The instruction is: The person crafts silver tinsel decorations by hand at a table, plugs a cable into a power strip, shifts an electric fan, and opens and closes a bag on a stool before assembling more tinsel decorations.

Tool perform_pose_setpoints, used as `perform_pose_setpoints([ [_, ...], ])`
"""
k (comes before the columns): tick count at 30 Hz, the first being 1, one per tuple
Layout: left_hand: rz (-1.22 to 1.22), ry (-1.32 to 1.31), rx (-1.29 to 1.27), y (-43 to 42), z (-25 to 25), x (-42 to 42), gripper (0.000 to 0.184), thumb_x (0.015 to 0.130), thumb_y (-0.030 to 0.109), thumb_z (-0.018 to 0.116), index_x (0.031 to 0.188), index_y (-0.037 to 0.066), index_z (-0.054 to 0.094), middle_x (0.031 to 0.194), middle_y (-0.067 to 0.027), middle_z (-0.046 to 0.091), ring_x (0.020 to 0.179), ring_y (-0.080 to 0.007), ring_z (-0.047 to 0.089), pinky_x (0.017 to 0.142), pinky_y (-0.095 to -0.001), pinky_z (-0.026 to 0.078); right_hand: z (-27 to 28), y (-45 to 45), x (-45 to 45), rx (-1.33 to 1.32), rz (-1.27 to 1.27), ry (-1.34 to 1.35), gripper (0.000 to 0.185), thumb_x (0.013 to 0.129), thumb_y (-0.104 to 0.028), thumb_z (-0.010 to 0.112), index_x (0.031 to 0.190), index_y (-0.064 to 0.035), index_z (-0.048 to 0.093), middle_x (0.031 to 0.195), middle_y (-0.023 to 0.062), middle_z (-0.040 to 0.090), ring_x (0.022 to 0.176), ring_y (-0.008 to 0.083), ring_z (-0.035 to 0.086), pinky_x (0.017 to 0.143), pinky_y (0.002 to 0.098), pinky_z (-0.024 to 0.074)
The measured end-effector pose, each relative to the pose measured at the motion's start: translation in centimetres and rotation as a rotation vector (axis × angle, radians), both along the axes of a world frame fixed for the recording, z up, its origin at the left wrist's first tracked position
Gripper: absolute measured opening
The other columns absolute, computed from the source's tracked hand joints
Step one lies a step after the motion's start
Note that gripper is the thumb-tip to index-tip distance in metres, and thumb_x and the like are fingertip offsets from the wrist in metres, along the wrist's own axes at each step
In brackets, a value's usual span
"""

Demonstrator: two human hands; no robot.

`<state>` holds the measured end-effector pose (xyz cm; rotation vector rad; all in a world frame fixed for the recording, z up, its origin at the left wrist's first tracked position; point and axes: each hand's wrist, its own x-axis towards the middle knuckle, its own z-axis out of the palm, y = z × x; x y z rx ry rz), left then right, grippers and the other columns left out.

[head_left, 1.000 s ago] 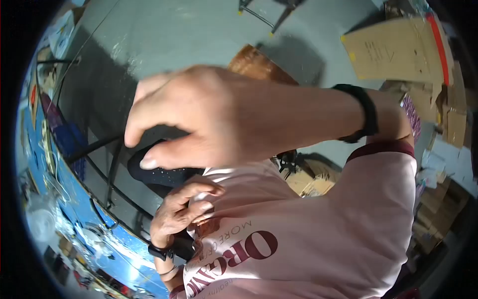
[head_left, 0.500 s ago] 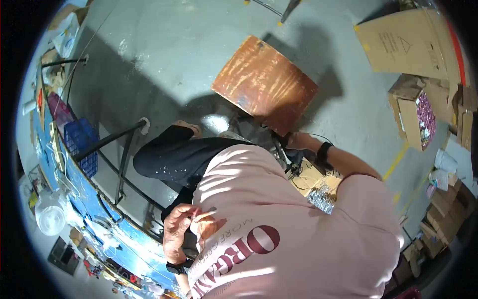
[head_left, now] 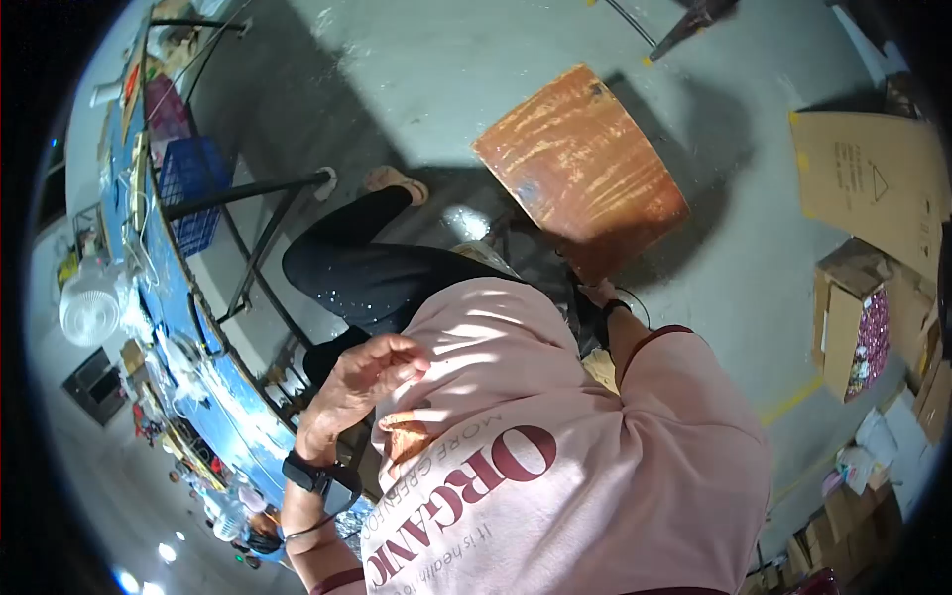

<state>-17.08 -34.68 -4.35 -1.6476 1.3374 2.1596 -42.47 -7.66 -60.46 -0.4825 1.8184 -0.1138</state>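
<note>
My left hand [head_left: 372, 382] is in front of the pink shirt [head_left: 585, 476], above an orange-brown patch [head_left: 407, 438] on its front. Its fingers are curled with thumb and fingertips close together; anything between them is too small to make out. My right hand [head_left: 600, 292] reaches down beside my body to the lower corner of a worn reddish-brown wooden board [head_left: 585, 169]. A dark object touches that hand, and its fingers are mostly hidden.
On the left stands a blue-topped bench [head_left: 223, 397] with a white fan [head_left: 89, 310], and a blue crate [head_left: 193, 193] beside its black metal frame. Cardboard boxes [head_left: 863, 178] are at the right, one [head_left: 838, 332] holding pink glittery material. A chair's legs show at the top.
My right hand, raised close to the camera a second ago, has dropped to the board's lower corner. My left hand has lifted off the orange-brown patch. The whole view has shifted.
</note>
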Motion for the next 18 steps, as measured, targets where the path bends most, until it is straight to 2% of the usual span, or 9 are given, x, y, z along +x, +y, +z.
perform_pose_setpoints([
  [2,0.018,0.058,-0.006,0.2,-0.1,-0.5,0.029,0.089,0.017,0.062,0.11,-0.002,0.056,0.101,-0.008,0.063,0.096,-0.0155,0.059,0.089,-0.0294,0.046,-9.4,0.4,1.0,-0.321,0.356,-0.064,0.101,0.065,-0.058,0.071,0.137,-0.0022,0.03,0.127,0.024,0.05,0.118,0.0347,0.049,0.097,0.042,0.0395],
  [4,0.015,0.025,0.028,0.1,-0.1,-0.8,0.024,0.089,0.012,0.06,0.11,-0.001,0.058,0.099,-0.0045,0.062,0.096,-0.0118,0.057,0.091,-0.0264,0.044,-9.3,0.9,1.8,-0.306,0.327,-0.078,0.099,0.065,-0.058,0.071,0.136,-0.0021,0.03,0.127,0.0238,0.05,0.117,0.0347,0.05,0.096,0.0419,0.0398],
  [6,0.004,0.021,0.04,-0.3,0.1,-1.4,0.024,0.089,0.011,0.059,0.11,-0.001,0.058,0.099,-0.0046,0.063,0.097,-0.0119,0.058,0.091,-0.0263,0.044,-10.3,-3.5,2.5,-0.276,0.279,-0.092,0.096,0.066,-0.058,0.07,0.135,-0.0019,0.032,0.125,0.0233,0.051,0.116,0.0346,0.051,0.095,0.0418,0.0405],
  [8,-0.033,-0.029,0.05,-0.6,0.2,-1.8,0.024,0.089,0.01,0.059,0.11,-0.001,0.058,0.1,-0.0051,0.062,0.098,-0.0123,0.058,0.092,-0.0265,0.044,-9.9,-4.2,3.2,-0.249,0.234,-0.1,0.094,0.067,-0.057,0.069,0.133,-0.0017,0.033,0.124,0.0229,0.052,0.114,0.0345,0.051,0.093,0.0416,0.0412],
  [18,0.037,-0.03,0.073,-0.6,-0.5,-2.8,0.026,0.089,0.012,0.059,0.111,-0.002,0.057,0.102,-0.0066,0.062,0.099,-0.0124,0.057,0.092,-0.0273,0.044,-7.6,-6.9,2.2,-0.103,0.089,-0.127,0.081,0.072,-0.055,0.065,0.127,-0.0006,0.04,0.116,0.0205,0.056,0.106,0.0341,0.055,0.084,0.0409,0.0448],
])
